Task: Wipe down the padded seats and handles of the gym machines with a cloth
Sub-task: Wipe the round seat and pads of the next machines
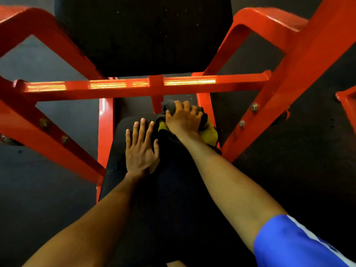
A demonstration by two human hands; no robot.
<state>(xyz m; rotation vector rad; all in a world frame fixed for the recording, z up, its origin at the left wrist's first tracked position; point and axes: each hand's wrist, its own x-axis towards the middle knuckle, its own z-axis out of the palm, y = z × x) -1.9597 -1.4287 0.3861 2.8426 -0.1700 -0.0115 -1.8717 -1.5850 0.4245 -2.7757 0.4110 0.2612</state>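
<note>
A black padded seat (119, 170) of a red gym machine fills the centre of the head view. My left hand (141, 149) lies flat on the seat with its fingers straight and spread. My right hand (183, 118) grips a bunched grey and yellow cloth (209, 132) at the seat's far right corner, fingers curled over the cloth's top. Beyond the crossbar stands a black padded backrest (142, 35).
A red steel crossbar (119, 86) runs left to right just past the seat. Red frame arms (289, 78) slope on both sides, with bolts on them. Dark rubber flooring (48, 189) surrounds the machine. Another red frame part (346, 101) shows at the right edge.
</note>
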